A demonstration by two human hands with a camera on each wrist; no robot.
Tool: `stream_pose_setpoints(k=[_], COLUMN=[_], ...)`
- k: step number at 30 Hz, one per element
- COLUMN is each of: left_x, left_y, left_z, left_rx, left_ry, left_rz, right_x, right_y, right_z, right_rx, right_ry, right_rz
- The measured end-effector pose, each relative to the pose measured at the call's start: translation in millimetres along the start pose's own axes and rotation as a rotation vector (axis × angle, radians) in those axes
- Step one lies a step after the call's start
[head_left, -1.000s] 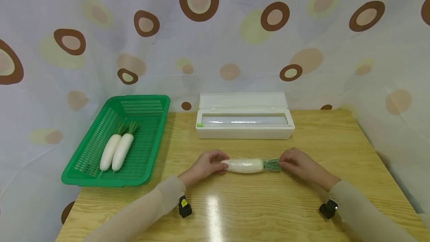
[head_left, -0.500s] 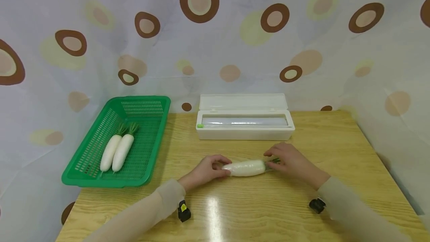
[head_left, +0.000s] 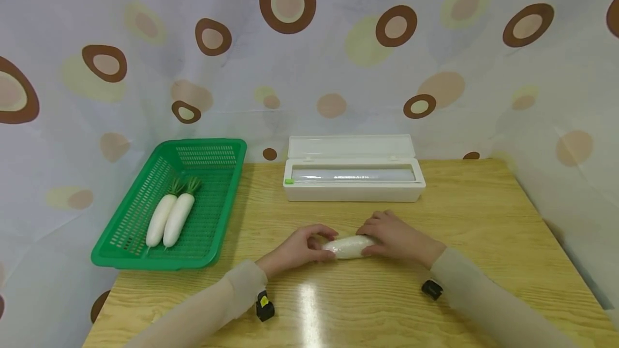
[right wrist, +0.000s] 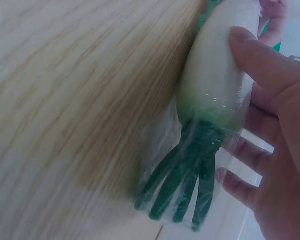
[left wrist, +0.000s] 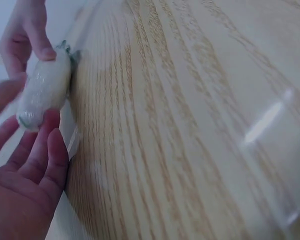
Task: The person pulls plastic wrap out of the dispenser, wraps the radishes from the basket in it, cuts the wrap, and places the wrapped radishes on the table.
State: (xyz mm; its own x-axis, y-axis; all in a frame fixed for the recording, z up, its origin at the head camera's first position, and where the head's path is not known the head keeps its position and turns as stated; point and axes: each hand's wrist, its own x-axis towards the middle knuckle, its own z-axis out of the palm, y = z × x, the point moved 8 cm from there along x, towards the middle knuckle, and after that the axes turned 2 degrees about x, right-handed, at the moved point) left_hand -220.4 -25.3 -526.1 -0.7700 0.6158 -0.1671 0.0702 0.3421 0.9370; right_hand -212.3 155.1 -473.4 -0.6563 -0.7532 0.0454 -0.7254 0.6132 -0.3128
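A white daikon radish (head_left: 347,247) wrapped in clear film lies between both hands above the wooden table. My right hand (head_left: 395,238) grips its leafy end from above, thumb on the near side and fingers behind. In the right wrist view the green leaf stubs (right wrist: 185,175) show under the film, pointing away from the tip. Around the narrow tip are the fingers and thumb of my left hand (head_left: 301,250). The left wrist view shows fingertips (left wrist: 50,120) against the radish (left wrist: 46,87), with the thumb blurred.
A green basket (head_left: 227,214) with two unwrapped daikon radishes (head_left: 169,220) stands at the left. Behind the hands, an open white dispenser box (head_left: 355,193) holds a roll of cling film (head_left: 355,175). A patterned curtain (head_left: 333,63) hangs behind the wooden table (head_left: 483,214).
My right hand has moved left from the leaf ends onto the radish body. The leaves are now covered by that hand in the head view. My left hand stays at the tip.
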Motion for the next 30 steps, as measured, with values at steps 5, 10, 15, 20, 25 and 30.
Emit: stream_pose_setpoints(k=[5,10,15,20,25,30], left_x=[-2.5,-4.2,-4.7,-7.1,-9.2,-9.6], left_y=[6.0,9.0,8.1,5.6,5.9,7.8], left_z=[-4.5,-10.2,-10.7,-12.3,-14.0,-11.2], left_rx=[0.014,0.007,0.003,0.007,0.029,0.058], left_ry=[0.006,0.036,0.040,0.047,0.055,0.040], left_rz=[0.032,0.027,0.023,0.021,0.025,0.043], right_x=[-8.1,-19.6,-36.8,-50.5,-60.1,-68.6], right_y=[-2.6,-5.6,-12.9,-16.8,-20.0,-21.6], right_z=[-5.5,-4.1,-2.4,-4.6,-6.7,-6.6], right_rx=[-0.063,-0.135,-0.238,-0.237,-0.194,-0.147], right_ry=[0.055,0.083,0.119,0.137,0.155,0.178], right_rz=[-0.036,-0.056,-0.143,-0.172,-0.181,-0.168])
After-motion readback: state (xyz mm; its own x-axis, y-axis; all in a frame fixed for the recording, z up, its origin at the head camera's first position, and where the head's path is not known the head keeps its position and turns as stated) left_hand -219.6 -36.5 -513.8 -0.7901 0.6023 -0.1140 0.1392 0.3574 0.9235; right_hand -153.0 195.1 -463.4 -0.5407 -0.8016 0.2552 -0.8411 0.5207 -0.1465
